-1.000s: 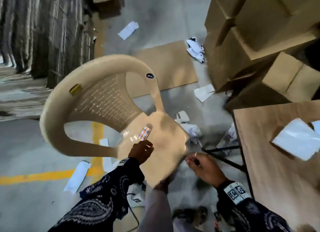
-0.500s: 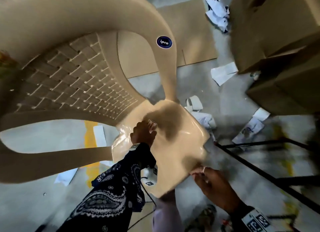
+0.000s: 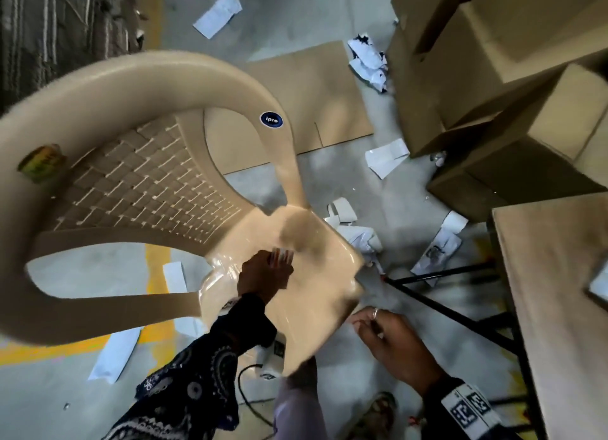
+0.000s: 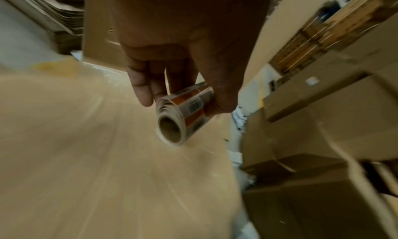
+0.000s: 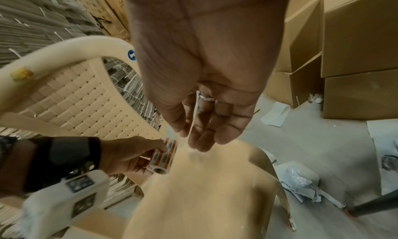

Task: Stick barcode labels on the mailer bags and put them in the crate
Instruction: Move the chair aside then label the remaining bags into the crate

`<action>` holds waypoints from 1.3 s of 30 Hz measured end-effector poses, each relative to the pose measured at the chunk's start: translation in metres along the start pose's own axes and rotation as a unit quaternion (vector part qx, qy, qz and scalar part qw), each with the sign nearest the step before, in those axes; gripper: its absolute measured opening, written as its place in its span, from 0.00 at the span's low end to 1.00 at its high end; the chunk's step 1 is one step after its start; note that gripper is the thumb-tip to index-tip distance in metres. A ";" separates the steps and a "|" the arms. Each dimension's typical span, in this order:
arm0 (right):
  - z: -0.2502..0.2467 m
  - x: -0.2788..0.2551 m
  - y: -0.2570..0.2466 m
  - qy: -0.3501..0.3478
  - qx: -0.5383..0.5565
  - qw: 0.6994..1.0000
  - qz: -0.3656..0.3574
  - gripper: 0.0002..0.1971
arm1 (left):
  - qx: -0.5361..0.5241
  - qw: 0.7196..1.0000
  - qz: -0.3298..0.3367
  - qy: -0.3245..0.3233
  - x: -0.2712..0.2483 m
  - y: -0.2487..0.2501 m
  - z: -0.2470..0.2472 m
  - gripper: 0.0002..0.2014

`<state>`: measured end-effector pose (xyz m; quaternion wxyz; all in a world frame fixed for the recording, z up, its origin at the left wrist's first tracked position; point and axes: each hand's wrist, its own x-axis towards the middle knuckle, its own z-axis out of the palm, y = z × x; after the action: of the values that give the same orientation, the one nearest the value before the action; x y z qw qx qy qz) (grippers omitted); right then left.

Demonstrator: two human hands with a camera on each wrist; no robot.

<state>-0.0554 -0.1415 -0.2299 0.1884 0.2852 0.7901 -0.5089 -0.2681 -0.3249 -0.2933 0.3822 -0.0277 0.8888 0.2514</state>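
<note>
Nearest, the right hand [image 3: 393, 347] hung at the near right corner of the plastic chair [image 3: 316, 295], its fingers loosely curled, holding nothing. Just beyond, over the seat, the left hand [image 3: 263, 276] gripped the label roll [image 4: 183, 113] between thumb and fingers. Cardboard boxes [image 3: 493, 77] stood far right.

Beige plastic chair [image 3: 158, 189] near stacked cardboard boxes [image 3: 493, 77], paper scraps [image 3: 385, 158] littering floor
</note>
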 end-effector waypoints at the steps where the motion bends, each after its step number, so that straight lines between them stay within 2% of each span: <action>1: -0.004 -0.006 -0.008 0.003 0.004 1.000 -0.006 0.12 | -0.021 0.999 0.025 -0.003 -0.020 0.008 -0.003 0.30; 2: -0.010 -0.014 -0.016 0.008 0.007 1.000 -0.010 0.09 | -0.044 0.997 0.057 -0.005 -0.041 0.018 -0.006 0.33; 4: -0.024 -0.033 -0.034 0.028 0.028 0.999 -0.011 0.05 | -0.074 0.992 0.102 -0.025 -0.085 0.037 -0.012 0.32; 7: -0.043 -0.062 -0.056 0.061 0.090 0.994 -0.006 0.07 | -0.090 0.983 0.149 -0.054 -0.146 0.067 -0.022 0.25; 9: -0.058 -0.084 -0.069 0.064 0.167 0.983 0.029 0.08 | -0.115 0.972 0.183 -0.088 -0.183 0.086 -0.026 0.23; 11: -0.070 -0.107 -0.077 0.055 0.236 0.969 0.053 0.09 | -0.137 0.959 0.212 -0.131 -0.215 0.103 -0.028 0.15; 13: -0.082 -0.135 -0.079 0.059 0.297 0.952 0.040 0.13 | -0.135 0.945 0.253 -0.159 -0.247 0.122 -0.029 0.06; 16: -0.101 -0.182 -0.077 0.073 0.368 0.927 0.009 0.20 | -0.124 0.922 0.306 -0.203 -0.283 0.147 -0.024 0.06; 22: -0.130 -0.272 -0.055 0.167 0.436 0.884 -0.022 0.18 | -0.099 0.878 0.342 -0.320 -0.343 0.188 0.011 0.09; 29: -0.144 -0.359 -0.008 0.279 0.531 0.800 -0.030 0.24 | -0.053 0.845 0.350 -0.400 -0.410 0.223 0.075 0.11; 32: -0.146 -0.389 0.012 0.323 0.576 0.750 -0.030 0.24 | -0.024 0.832 0.345 -0.434 -0.438 0.241 0.106 0.11; 35: -0.145 -0.416 0.032 0.383 0.609 0.694 -0.029 0.17 | 0.012 0.815 0.335 -0.473 -0.467 0.257 0.135 0.11; 37: -0.145 -0.428 0.047 0.434 0.621 0.652 -0.029 0.20 | 0.023 0.805 0.328 -0.494 -0.480 0.264 0.151 0.12; 39: -0.145 -0.442 0.062 0.474 0.619 0.625 -0.036 0.22 | 0.028 0.799 0.333 -0.501 -0.493 0.270 0.169 0.13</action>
<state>0.3219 -0.1039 0.0462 -0.4518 0.5079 0.2783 -0.6786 0.1271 -0.0806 0.0649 0.6673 0.4102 0.5348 0.3169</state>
